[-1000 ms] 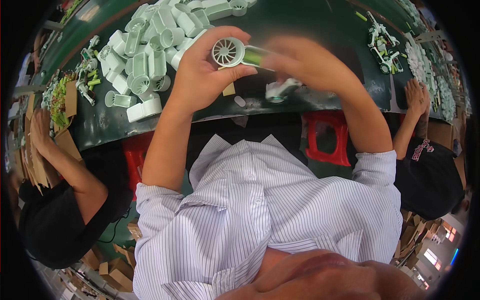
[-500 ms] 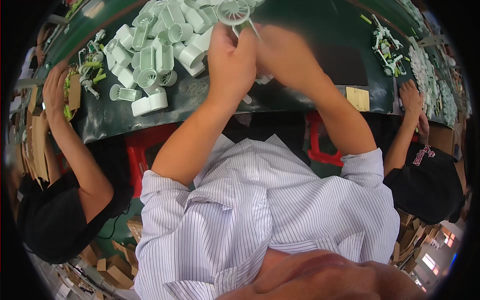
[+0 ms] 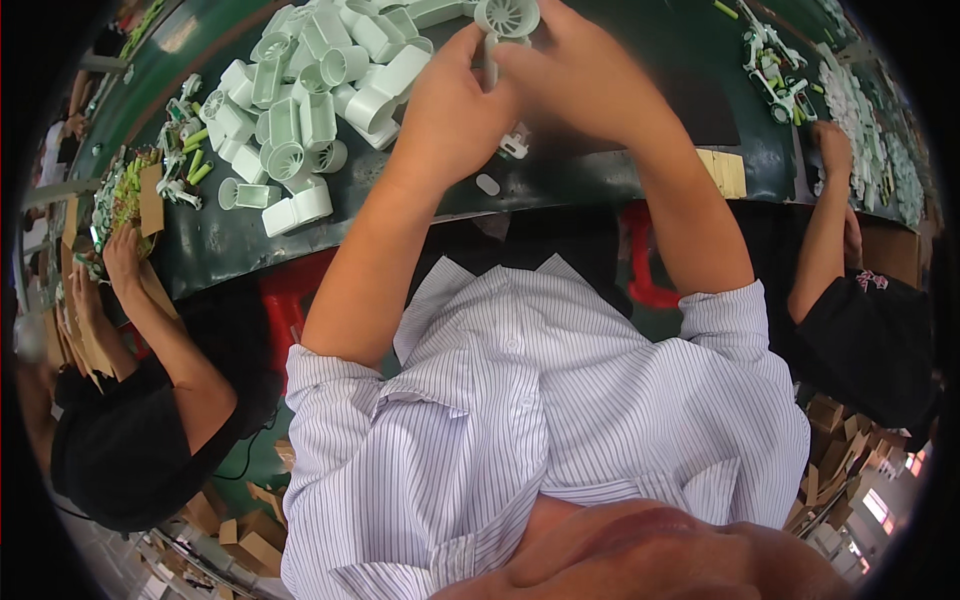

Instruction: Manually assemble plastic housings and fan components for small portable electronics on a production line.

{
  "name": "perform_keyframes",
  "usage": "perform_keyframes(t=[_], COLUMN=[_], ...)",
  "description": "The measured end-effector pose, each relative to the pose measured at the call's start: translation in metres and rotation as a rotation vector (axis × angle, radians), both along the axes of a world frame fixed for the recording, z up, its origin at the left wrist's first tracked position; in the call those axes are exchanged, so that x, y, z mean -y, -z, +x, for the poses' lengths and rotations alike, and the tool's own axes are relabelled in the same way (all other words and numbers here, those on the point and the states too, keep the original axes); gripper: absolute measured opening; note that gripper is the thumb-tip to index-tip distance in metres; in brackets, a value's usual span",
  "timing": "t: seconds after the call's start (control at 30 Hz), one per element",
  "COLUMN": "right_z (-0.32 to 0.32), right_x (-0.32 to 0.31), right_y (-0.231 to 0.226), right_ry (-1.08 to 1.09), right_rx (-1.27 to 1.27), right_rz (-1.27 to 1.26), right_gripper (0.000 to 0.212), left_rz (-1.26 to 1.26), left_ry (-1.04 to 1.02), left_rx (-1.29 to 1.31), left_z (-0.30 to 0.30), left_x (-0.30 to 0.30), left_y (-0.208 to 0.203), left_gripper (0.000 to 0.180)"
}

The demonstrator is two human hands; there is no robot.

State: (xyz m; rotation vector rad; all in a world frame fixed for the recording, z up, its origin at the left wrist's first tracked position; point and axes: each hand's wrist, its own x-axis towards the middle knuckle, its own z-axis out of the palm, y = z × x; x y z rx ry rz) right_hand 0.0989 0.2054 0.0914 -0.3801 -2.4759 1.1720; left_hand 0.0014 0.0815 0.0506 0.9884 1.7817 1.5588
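Near the top edge, a pale green plastic housing (image 3: 507, 18) with a round, spoked end is held up in both my hands. My left hand (image 3: 458, 115) grips it from the left, thumb raised along its side. From the right, my right hand (image 3: 565, 70) wraps it, with fingers bent over its lower part. Much of the housing's body is hidden by my fingers. Below my hands, a small pale plastic piece (image 3: 515, 142) and a flat oval piece (image 3: 487, 184) lie on the green table (image 3: 390, 205).
Many similar housings (image 3: 300, 115) are heaped left of my hands. Assemblies with yellow-green cells (image 3: 190, 150) lie farther left, others (image 3: 780, 85) at right. A tan pad (image 3: 722, 173) lies near the front edge. Co-workers' arms (image 3: 165, 320) (image 3: 825, 220) flank me.
My hands have moved slightly up with the housing, and my right hand now closes over it. The left co-worker's hand has drawn nearer the box; the right co-worker's hand has shifted up.
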Motion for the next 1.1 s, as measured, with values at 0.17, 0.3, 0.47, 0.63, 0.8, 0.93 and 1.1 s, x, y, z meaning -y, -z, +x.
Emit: perform_keyframes(t=[0.17,0.3,0.47,0.63,0.8,0.93,1.1], right_z=[0.011,0.024,0.023,0.013,0.013,0.007,0.007], right_x=[-0.011,0.002,0.02,0.026,0.017,-0.011,0.022], right_y=[0.004,0.023,0.037,0.041,0.025,0.04,0.083], right_ry=[-0.191,-0.179,-0.1,-0.076,-0.326,-0.154,-0.525], right_rx=[0.13,0.092,0.119,0.161,0.035,0.13,-0.011], right_rz=[-0.509,-0.553,-0.544,-0.376,-0.551,-0.242,0.402], right_gripper=[0.041,0.048,0.047,0.051,0.087,0.052,0.03], left_rz=[0.036,-0.089,-0.041,-0.038,-0.074,-0.021,0.018], left_ry=[0.029,0.071,0.032,0.026,-0.096,-0.123,-0.102], left_rx=[0.096,0.194,0.338,0.352,0.469,0.569,0.637], left_z=[0.005,0.019,0.034,0.033,0.008,-0.011,-0.015], left_x=[0.012,0.035,0.052,0.063,0.096,0.116,0.122], left_y=[-0.003,-0.009,0.003,0.006,0.006,0.001,0.008], left_gripper=[0.054,0.044,0.045,0.042,0.036,0.035,0.03])
